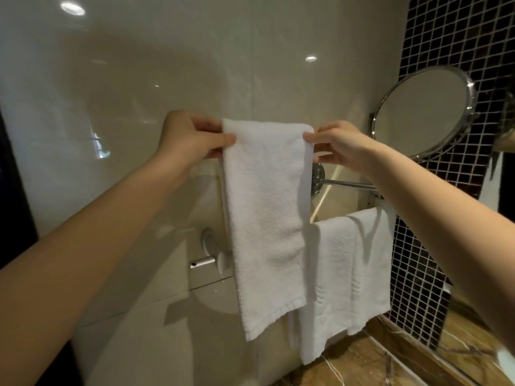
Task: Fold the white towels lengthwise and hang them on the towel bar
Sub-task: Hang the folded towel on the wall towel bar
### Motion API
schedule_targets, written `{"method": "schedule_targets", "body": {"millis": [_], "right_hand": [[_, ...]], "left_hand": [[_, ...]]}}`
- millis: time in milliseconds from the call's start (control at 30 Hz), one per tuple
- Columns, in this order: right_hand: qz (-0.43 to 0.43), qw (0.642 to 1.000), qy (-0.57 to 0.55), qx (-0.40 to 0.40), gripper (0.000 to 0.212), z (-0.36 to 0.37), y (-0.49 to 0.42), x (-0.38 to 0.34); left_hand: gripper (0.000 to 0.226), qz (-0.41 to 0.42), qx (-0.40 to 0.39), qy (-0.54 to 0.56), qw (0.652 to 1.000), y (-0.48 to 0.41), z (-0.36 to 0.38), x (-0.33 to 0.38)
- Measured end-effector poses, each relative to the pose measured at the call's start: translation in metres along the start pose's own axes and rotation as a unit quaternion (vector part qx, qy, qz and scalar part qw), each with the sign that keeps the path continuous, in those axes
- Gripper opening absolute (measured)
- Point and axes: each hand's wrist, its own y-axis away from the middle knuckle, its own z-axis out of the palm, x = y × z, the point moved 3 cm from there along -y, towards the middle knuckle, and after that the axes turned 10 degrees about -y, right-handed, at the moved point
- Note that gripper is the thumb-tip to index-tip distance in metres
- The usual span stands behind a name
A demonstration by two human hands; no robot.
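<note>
- White towel (264, 218), folded into a long narrow strip, hangs straight down in the air in front of the glossy cream wall (125, 79). You hold it up by its two top corners.
- Your left hand (192, 137) pinches the top left corner, with the thumb on the front of the cloth and the fingers (204, 124) curled behind it.
- Below that hand, a chrome wall fitting (207, 257) with a short stub sits on the wall, just beside the towel's left edge.
- Your right hand (337, 143) pinches the top right corner the same way, thumb in front and fingers curled behind.
- Under your right wrist, a chrome rod (348, 185) runs rightward from a round wall mount.
- Lower and further right, the hung towels (351, 274) drape side by side. Their cloth covers whatever carries them, and their lower ends reach down near the back edge of the brown marble table (362, 366).
- At the far right, a round mirror (423, 112) in a chrome frame stands out from the dark mosaic wall (446, 37).
</note>
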Motion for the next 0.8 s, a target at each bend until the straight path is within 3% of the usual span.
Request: {"method": "schedule_targets", "body": {"millis": [200,333,567,800], "right_hand": [[-0.029,0.996,0.084,0.021,0.023,-0.004,0.002,0.015],[-0.046,0.993,0.100,0.030,0.014,-0.004,0.002,0.023],[-0.039,0.989,0.137,0.026,0.022,-0.002,0.003,0.046],[-0.026,0.985,0.166,-0.036,0.048,0.002,0.012,0.070]], "left_hand": [[0.024,0.011,0.009,-0.042,0.999,0.005,0.002,-0.014],[0.029,0.005,0.013,-0.064,0.998,0.008,0.001,-0.023],[0.021,0.006,0.022,-0.132,0.991,0.021,-0.002,-0.039],[0.022,0.003,-0.006,-0.178,0.984,0.034,0.003,-0.059]]}}
